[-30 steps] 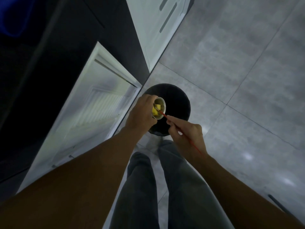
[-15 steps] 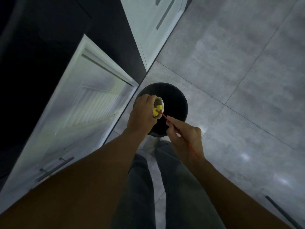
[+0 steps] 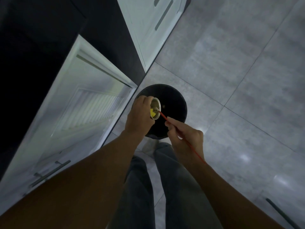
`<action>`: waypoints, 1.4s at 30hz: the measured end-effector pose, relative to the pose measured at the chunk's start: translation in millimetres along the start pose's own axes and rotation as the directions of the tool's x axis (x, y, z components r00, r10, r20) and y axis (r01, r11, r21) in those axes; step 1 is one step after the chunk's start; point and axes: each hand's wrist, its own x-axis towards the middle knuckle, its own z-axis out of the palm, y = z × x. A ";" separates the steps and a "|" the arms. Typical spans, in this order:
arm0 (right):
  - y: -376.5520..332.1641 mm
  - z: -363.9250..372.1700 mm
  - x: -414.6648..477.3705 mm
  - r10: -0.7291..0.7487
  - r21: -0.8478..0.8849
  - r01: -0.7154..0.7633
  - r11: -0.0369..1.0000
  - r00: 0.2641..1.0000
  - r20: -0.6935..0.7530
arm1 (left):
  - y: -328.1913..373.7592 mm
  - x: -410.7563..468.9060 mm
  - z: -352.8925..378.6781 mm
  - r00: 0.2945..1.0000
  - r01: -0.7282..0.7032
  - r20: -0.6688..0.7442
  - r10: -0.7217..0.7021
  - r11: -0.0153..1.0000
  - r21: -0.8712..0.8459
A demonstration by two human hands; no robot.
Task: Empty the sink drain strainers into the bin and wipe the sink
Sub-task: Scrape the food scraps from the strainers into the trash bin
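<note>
Dim shot, looking straight down. Left hand (image 3: 139,115) is wrapped round the strainer (image 3: 155,109), held over the bin (image 3: 175,103), above its left part. Strainer is tipped on its side: open mouth faces right, toward the other hand, so its axis runs roughly left-right across the frame. Body of the cup is mostly hidden behind the fingers; only the rim and inside show. Yellow scraps (image 3: 152,113) sit in the lower part of the cup; what they are can't be made out.

Right hand (image 3: 185,135) is pinched shut on a thin red stick (image 3: 165,117). Stick's long axis runs diagonal, upper left to lower right: tip is inside the strainer mouth, at or next to the scraps, and the tail crosses the back of the hand and sticks out past the wrist. Mid part is hidden in the grip.

Bin is round, black, standing on the tile floor (image 3: 247,71) just beside the cabinet (image 3: 79,116) corner. Its inside is too dark to read, bar one small speck near centre. Near rim is covered by hands and forearms.

Legs (image 3: 173,187) in dark trousers below, cut off at the frame bottom. Feet mostly hidden.
</note>
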 end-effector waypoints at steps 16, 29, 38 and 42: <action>8.3 1.0 6.5 -0.050 0.039 0.048 0.998 0.998 0.048 | -11.9 2.8 -7.4 0.999 -0.026 0.024 0.027 0.999 -0.044; 5.6 -8.4 12.3 -0.075 0.094 0.069 0.993 0.995 0.069 | -20.2 -0.9 -11.2 0.997 -0.071 0.010 0.071 0.997 -0.026; 4.1 -3.2 6.2 -0.032 0.056 0.029 0.998 0.998 0.055 | -21.7 -1.9 -12.9 0.996 -0.084 0.034 0.086 0.995 -0.056; 4.9 -9.8 2.2 0.008 0.041 -0.008 0.999 1.000 -0.015 | -21.2 -4.7 -11.7 0.994 -0.093 0.048 0.095 0.995 -0.039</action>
